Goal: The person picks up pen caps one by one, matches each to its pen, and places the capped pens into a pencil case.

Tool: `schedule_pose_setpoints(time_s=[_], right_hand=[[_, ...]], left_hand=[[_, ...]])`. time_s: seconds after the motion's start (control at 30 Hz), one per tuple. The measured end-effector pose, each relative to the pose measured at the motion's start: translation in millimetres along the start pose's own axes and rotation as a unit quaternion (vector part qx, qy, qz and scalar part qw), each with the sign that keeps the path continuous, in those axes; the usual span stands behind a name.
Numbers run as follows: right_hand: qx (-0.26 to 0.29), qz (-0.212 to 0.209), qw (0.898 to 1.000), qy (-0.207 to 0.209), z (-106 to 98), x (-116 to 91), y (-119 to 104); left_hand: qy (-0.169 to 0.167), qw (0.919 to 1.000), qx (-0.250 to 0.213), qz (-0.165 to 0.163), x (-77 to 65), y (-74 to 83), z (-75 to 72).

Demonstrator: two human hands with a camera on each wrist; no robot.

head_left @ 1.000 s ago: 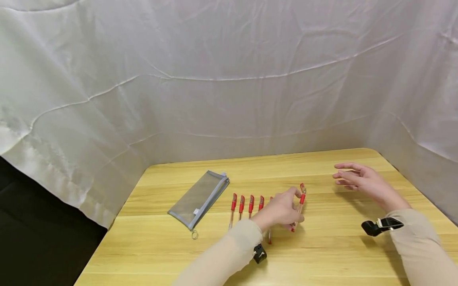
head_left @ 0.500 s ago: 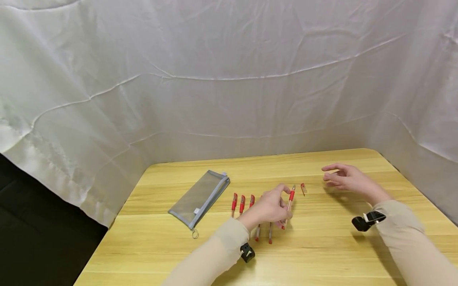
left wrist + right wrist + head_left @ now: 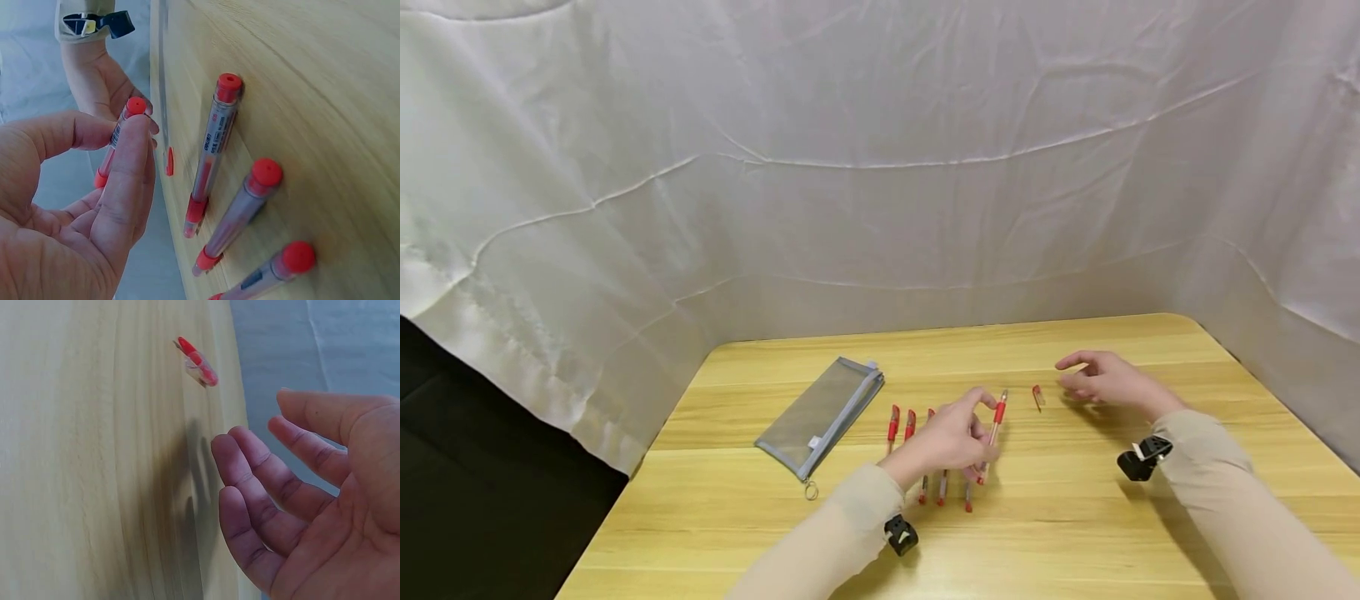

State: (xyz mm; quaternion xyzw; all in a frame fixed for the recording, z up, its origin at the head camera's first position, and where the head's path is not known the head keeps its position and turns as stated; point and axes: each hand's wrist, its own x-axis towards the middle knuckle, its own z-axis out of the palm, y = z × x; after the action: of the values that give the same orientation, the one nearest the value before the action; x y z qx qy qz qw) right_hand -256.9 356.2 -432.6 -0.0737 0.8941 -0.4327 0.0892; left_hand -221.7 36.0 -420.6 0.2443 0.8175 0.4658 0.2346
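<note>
My left hand (image 3: 951,433) pinches an uncapped red gel pen (image 3: 997,417), its metal tip pointing away from me in the head view. A loose red pen cap (image 3: 1037,397) lies on the table between the held pen and my right hand (image 3: 1105,382). That right hand hovers beside the cap with loosely bent fingers and holds nothing; the right wrist view shows the cap (image 3: 198,361) beyond its fingertips. Several more red pens (image 3: 214,147) lie in a row under and beside my left hand, partly hidden by it in the head view.
A grey mesh zip pouch (image 3: 820,417) with a ring on its zipper lies on the left of the wooden table (image 3: 700,533). Light grey cloth (image 3: 880,225) hangs behind the table and along its sides.
My left hand has drawn the pen leftward, out of its cap, which stays on the table. My right hand has moved left toward the cap.
</note>
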Motion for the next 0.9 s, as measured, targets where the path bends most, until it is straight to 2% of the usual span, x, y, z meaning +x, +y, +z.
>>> schedule_pose_setpoints(time_s=[0.23, 0.4, 0.6, 0.9], right_hand=[[-0.036, 0.025, 0.999, -0.011, 6.5, 3.9, -9.4], [-0.067, 0.018, 0.998, -0.014, 11.5, 7.8, -14.7], [-0.075, 0.014, 0.997, -0.017, 18.0, 13.3, -17.9], [-0.084, 0.044, 0.995, -0.015, 25.9, 15.7, -23.9]], left_hand=[[-0.006, 0.9998, -0.021, 0.0, -5.9, -4.0, -4.6], [-0.006, 0.9996, -0.027, -0.002, -9.8, -5.1, -7.1], [-0.012, 0.9994, -0.034, -0.002, -16.1, -6.8, -8.0], [-0.007, 0.9998, -0.019, 0.003, -23.7, -8.1, -8.8]])
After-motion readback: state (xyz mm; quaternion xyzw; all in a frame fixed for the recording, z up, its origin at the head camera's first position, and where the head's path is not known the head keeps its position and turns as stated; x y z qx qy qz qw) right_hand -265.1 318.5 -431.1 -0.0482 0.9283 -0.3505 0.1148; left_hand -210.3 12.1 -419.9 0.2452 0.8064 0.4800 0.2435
